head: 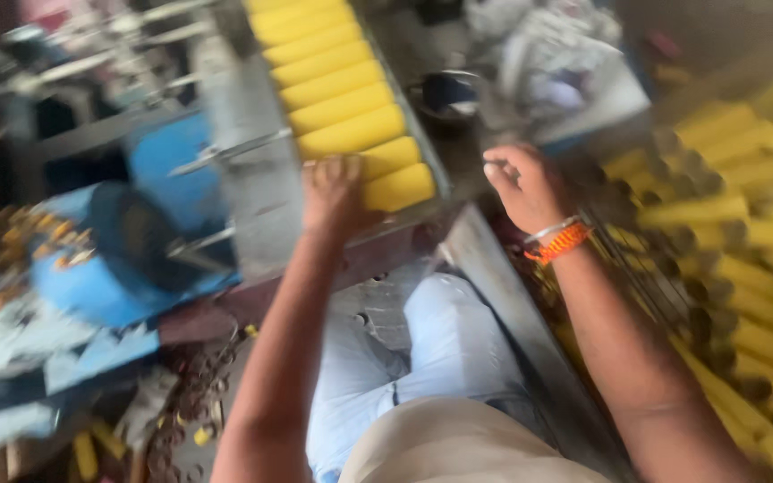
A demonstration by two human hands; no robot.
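The picture is motion-blurred. My left hand [333,192] rests on the near end of a row of yellow tubes [337,85] lying side by side in a sloping metal tray [261,192]; its fingers curl over the edge of a yellow tube [388,156]. My right hand [525,183] hovers to the right of the tray, fingers loosely curled, nothing in it. An orange band and a metal bangle [558,240] sit on that wrist. My knees in light trousers [422,358] are below.
A large heap of yellow tubes [744,250] fills the right side. A dark round bowl [447,94] stands beyond the tray. A blue machine part [136,241] with metal rods sits at left. Scraps and a chain [181,411] lie on the floor.
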